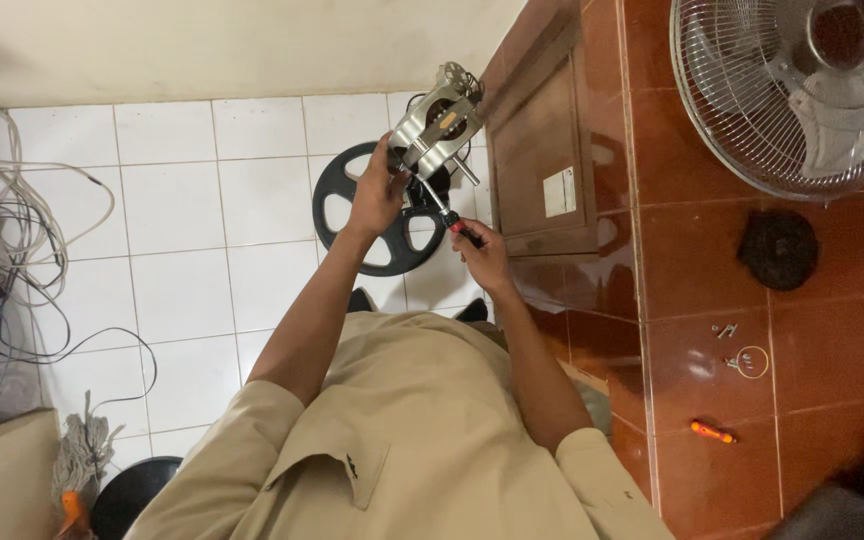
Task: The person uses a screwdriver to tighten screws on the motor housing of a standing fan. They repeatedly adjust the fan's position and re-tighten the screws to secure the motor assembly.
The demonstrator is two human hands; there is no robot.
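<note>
Fingers (389, 170) of left hand (377, 195) grip motor (436, 130) (screwdriver (444, 212) beneath).

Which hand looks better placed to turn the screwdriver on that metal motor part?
Probably the right hand: it already grips the screwdriver, tip at the motor assembly. The left hand steadies that assembly.

Fan motor (439, 125) above round base (377, 205); fan guard (792, 95) far right.
</note>
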